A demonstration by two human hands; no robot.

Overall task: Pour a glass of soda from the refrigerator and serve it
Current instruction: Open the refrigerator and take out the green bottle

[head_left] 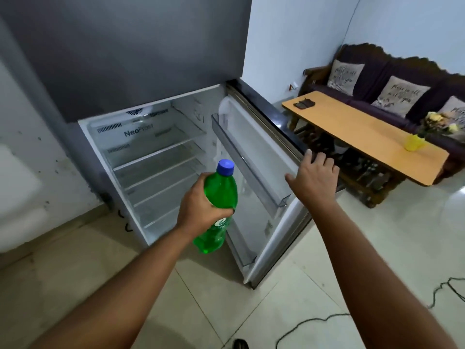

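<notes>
My left hand (201, 205) grips a green soda bottle (221, 195) with a blue cap around its middle, holding it upright in front of the open refrigerator (151, 152). The lower compartment shows bare glass shelves. My right hand (314, 177) rests on the outer edge of the open refrigerator door (259, 152), fingers over the edge and thumb spread. A yellow cup (414, 143) stands on the wooden table (364, 132) at the right.
A dark sofa (392, 79) with printed cushions lines the far right wall behind the table. Flowers (440, 122) sit near the cup, and a dark small object (304, 104) lies on the table's far end. A black cable (352, 318) trails over the tiled floor.
</notes>
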